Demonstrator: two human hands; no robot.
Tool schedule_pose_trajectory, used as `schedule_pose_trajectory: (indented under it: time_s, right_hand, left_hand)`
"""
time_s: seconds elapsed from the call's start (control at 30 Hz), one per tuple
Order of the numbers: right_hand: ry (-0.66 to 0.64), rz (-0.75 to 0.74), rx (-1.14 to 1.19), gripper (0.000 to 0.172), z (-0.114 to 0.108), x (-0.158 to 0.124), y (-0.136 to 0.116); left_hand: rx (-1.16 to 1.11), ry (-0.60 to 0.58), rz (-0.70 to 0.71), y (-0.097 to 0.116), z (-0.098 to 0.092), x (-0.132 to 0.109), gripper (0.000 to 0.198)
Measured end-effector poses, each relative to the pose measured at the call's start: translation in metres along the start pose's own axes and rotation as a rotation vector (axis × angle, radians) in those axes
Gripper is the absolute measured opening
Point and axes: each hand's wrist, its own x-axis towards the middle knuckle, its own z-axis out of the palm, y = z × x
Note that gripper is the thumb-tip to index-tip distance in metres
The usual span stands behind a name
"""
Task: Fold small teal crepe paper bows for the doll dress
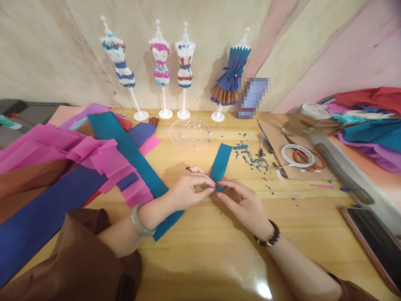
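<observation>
Fingers (203, 180) pinching, flat oblong teal strip (222, 162)

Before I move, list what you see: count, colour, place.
Short strip: one, teal, centre
Long strip: one, teal, left
Sheets: several, pink, blue, brown, left
Undressed mannequins: three, mostly white, back
Dressed mannequin: one, blue and brown, back
Disc: one, clear, back centre
Scraps: many, mostly blue, centre right
Rings: two, white and orange, right
Tools: several, dark, right
Board: one, brown, right
Phone: one, black and pink, right
Pile: one, multicoloured, right
Pixelated patch: one, bluish, back right
Another arm: one, upper right
Table: one, tan, beneath
Left hand: one, bangled, on short strip
Right hand: one, braceleted, on short strip
</observation>
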Motion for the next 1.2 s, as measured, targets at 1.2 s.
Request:
schedule_pose_trajectory:
  time_s: [1.2]
  right_hand:
    - [0.025, 0.063, 0.011, 0.049, -0.0001, -0.0064, 0.0083]
  left_hand:
    - [-0.182, -0.052, -0.255, 0.0044, -0.0002, -0.0038, 0.059]
